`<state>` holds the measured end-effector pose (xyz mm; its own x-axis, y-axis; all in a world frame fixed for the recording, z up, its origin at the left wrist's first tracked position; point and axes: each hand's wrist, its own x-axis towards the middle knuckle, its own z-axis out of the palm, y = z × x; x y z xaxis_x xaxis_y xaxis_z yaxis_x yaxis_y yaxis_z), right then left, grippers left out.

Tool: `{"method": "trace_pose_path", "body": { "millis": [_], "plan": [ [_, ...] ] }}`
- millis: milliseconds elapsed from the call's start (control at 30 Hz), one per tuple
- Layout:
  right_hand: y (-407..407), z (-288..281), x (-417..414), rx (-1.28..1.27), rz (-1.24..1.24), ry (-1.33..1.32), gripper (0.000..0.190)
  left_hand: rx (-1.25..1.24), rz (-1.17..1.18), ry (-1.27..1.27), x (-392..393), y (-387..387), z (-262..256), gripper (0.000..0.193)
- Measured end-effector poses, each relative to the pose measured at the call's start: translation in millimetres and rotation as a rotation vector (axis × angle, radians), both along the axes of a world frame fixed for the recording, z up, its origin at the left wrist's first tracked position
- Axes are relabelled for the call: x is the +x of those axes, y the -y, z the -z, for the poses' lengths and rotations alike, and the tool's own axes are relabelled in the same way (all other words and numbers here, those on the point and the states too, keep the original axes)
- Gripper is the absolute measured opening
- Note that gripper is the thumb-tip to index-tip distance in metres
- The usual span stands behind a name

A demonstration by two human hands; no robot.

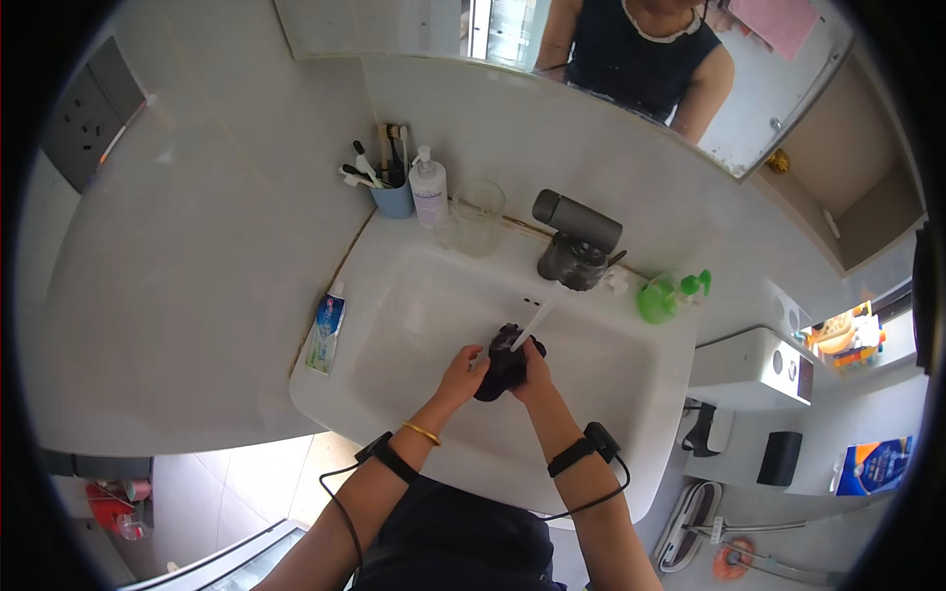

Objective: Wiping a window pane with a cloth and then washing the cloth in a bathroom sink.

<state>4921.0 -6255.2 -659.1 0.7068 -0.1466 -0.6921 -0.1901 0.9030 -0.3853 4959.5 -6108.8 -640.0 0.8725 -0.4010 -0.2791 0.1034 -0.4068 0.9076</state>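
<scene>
A dark, wet piece of cloth [505,369] is held between both hands over the white washbasin [414,325]. My left hand [463,377] has its thumb and palm against the cloth's left side. On the right side, my right hand [535,373] grips the cloth, its fingers partly hidden behind the fabric. A stream of water [538,316] runs from the dark grey faucet [575,258] onto the cloth's upper part. Some whitish foam or water shows where it lands. Whether the cloth is a sock or another small garment, I cannot tell.
On the basin's rim stand a blue cup of toothbrushes [393,201], a white pump bottle [429,188], a clear glass jug [477,218] and a green pump bottle [656,299]. A toothpaste tube [325,332] lies at left. A mirror [783,96] hangs above; a flat mop [689,528] leans at right.
</scene>
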Motion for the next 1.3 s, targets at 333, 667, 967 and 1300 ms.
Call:
{"method": "trace_pose_path", "body": {
  "millis": [333,667,967,1300],
  "plan": [
    [-1,-12,-20,-0.194,0.131,-0.136,0.052,0.166,0.213,0.248,13,40,-11,0.043],
    [26,-46,-6,-0.426,-0.07,-0.129,0.06,0.18,0.161,0.22,41,73,-22,0.033],
    [17,-60,0,-0.531,-0.226,-0.007,0.062,0.218,0.101,0.286,69,69,-85,0.026],
    [61,4,-35,-1.453,-0.148,-0.719,0.061,0.672,0.15,0.022,32,21,-14,0.061]
  ]
}}
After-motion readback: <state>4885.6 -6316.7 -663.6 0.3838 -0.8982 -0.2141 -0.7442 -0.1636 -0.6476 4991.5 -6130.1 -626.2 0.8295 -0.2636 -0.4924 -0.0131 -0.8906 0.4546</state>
